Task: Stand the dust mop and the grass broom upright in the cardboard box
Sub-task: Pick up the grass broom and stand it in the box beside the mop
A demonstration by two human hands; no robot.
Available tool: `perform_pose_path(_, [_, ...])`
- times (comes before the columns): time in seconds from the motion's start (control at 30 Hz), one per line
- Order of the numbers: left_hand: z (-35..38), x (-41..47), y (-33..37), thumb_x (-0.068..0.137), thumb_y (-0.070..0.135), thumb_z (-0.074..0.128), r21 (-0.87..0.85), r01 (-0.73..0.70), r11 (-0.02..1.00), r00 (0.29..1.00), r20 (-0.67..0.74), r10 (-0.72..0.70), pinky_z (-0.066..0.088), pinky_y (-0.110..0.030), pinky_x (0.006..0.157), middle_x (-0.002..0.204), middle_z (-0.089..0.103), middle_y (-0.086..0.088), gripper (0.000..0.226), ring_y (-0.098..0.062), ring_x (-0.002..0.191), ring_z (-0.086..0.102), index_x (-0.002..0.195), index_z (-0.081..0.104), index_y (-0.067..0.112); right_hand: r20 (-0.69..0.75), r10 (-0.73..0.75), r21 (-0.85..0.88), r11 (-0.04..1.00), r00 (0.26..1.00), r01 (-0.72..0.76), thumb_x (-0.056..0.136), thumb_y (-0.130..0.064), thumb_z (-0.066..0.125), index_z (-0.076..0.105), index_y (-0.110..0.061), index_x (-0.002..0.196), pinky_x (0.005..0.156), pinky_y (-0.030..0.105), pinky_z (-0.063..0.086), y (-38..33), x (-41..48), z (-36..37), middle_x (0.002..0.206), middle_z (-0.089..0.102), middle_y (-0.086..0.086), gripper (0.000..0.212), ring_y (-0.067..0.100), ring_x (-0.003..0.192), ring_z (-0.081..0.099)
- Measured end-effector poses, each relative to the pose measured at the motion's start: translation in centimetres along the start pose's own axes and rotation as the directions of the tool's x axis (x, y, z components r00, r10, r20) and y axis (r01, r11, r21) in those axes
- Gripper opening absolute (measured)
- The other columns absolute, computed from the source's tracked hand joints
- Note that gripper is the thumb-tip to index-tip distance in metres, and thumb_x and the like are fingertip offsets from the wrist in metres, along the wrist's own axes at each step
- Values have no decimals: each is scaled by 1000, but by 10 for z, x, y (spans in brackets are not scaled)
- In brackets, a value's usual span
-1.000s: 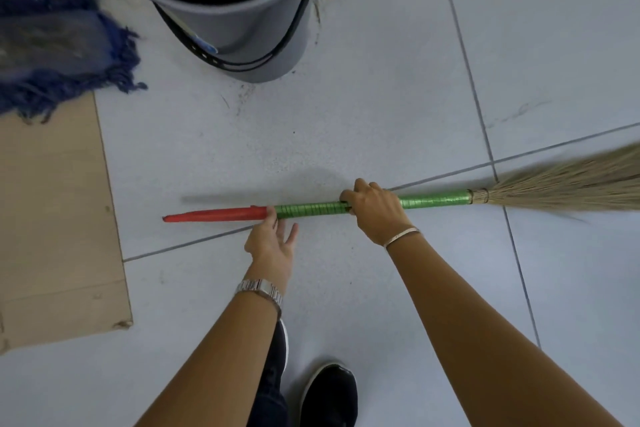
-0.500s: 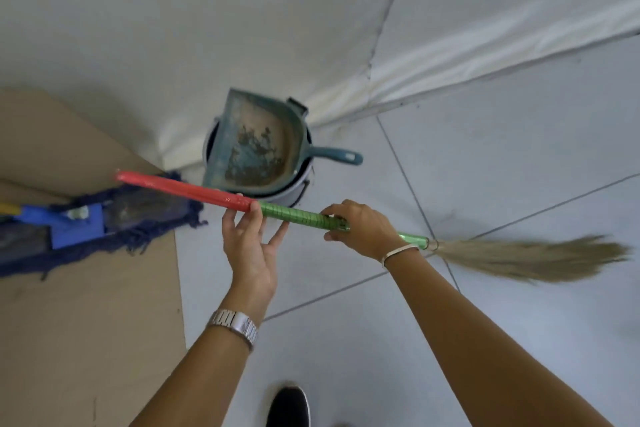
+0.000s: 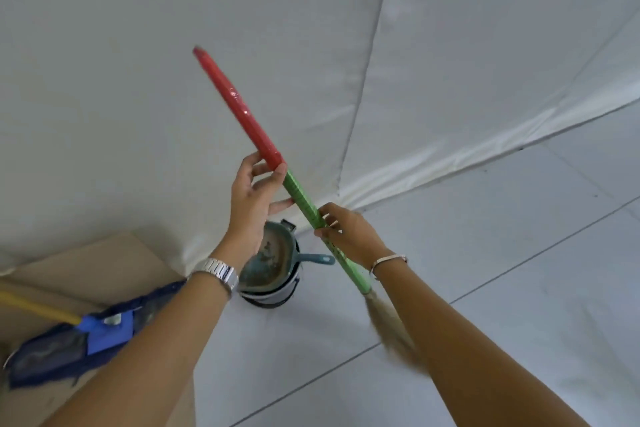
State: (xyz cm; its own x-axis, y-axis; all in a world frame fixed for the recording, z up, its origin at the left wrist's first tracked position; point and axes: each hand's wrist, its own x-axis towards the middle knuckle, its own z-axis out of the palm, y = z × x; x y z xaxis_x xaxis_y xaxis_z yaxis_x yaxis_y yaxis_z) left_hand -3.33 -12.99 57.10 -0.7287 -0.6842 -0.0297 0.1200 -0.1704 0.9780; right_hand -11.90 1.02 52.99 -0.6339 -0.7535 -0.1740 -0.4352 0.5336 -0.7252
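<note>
I hold the grass broom (image 3: 242,111) steeply tilted in the air, its red handle end up and to the left, its straw bristles (image 3: 388,329) hanging low behind my right forearm. My left hand (image 3: 254,198) grips the handle where red meets green. My right hand (image 3: 349,236) grips the green part lower down. The dust mop (image 3: 69,340), blue-fringed with a yellow handle, lies at the lower left on brown cardboard (image 3: 104,260). Whether that cardboard is the box I cannot tell.
A grey bucket (image 3: 273,295) holding a dirty teal dustpan (image 3: 273,253) stands on the tiled floor just behind my hands. White padded walls (image 3: 450,62) meet in a corner beyond it. Pale floor tiles (image 3: 519,270) stretch to the right.
The broom has gone from lying on the floor to lifted and swung steeply up, red end rising. My view has tilted up toward the wall corner.
</note>
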Motion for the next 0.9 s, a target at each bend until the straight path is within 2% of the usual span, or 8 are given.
perform_pose_path(0.13, [33, 2, 82, 84, 19, 65, 69, -97, 993, 987, 138, 87, 60, -31, 63, 101, 60, 3, 20, -9, 92, 66, 101, 59, 28, -29, -9, 45, 999, 1000, 10, 88, -18, 61, 53, -9, 109, 87, 47, 51, -51, -17, -59, 110, 66, 14, 24, 32, 95, 63])
perform_pose_path(0.2, [47, -3, 126, 83, 17, 66, 89, -141, 986, 967, 227, 117, 61, -35, 64, 103, 63, -1, 22, -10, 90, 68, 102, 59, 24, -63, 7, 111, 994, 998, 1, 87, -16, 62, 53, -8, 107, 85, 44, 53, -76, -32, -83, 107, 66, 13, 23, 31, 92, 64])
perform_pose_path(0.33, [68, -22, 224, 80, 10, 68, 127, -215, 968, 892, 428, 142, 61, -37, 64, 93, 70, 3, 25, -16, 87, 70, 100, 61, 22, -134, 7, 241, 970, 991, 26, 85, -14, 65, 52, -18, 93, 66, 19, 52, -131, -66, -128, 87, 60, -7, 15, 16, 80, 64])
perform_pose_path(0.43, [76, -41, 292, 76, 15, 71, 146, -271, 951, 843, 513, 161, 60, -33, 61, 86, 71, 9, 26, -15, 85, 70, 99, 62, 22, -184, -35, 268, 960, 982, 84, 82, -11, 67, 52, -24, 83, 56, 9, 47, -174, -90, -156, 83, 60, -8, 20, 5, 70, 62])
perform_pose_path(0.6, [77, -83, 387, 77, 18, 71, 173, -369, 913, 828, 508, 238, 61, -38, 63, 96, 65, 1, 26, -13, 86, 69, 100, 61, 24, -236, -184, 246, 939, 954, 241, 80, -10, 70, 52, -27, 77, 59, 13, 49, -252, -127, -197, 90, 66, 6, 25, 18, 78, 68])
perform_pose_path(0.73, [58, -116, 451, 80, 16, 69, 187, -457, 870, 816, 477, 326, 61, -37, 61, 99, 63, -1, 27, -10, 86, 69, 105, 60, 23, -262, -296, 226, 907, 919, 356, 77, -16, 75, 56, -27, 80, 73, 36, 56, -309, -150, -211, 83, 67, 1, 22, 20, 79, 70])
perform_pose_path(0.8, [41, -130, 478, 81, 17, 68, 188, -495, 848, 812, 447, 375, 61, -37, 60, 103, 63, -5, 27, -11, 88, 69, 106, 59, 23, -268, -354, 221, 882, 896, 415, 75, -21, 77, 59, -24, 84, 72, 32, 55, -338, -158, -212, 79, 66, -3, 20, 16, 75, 68])
perform_pose_path(0.9, [11, -147, 507, 83, 17, 66, 187, -527, 829, 816, 383, 432, 61, -39, 61, 114, 62, -16, 27, -14, 93, 68, 108, 60, 22, -271, -422, 256, 835, 865, 488, 72, -22, 79, 62, -22, 85, 67, 18, 53, -375, -164, -204, 75, 65, -4, 21, 7, 67, 65])
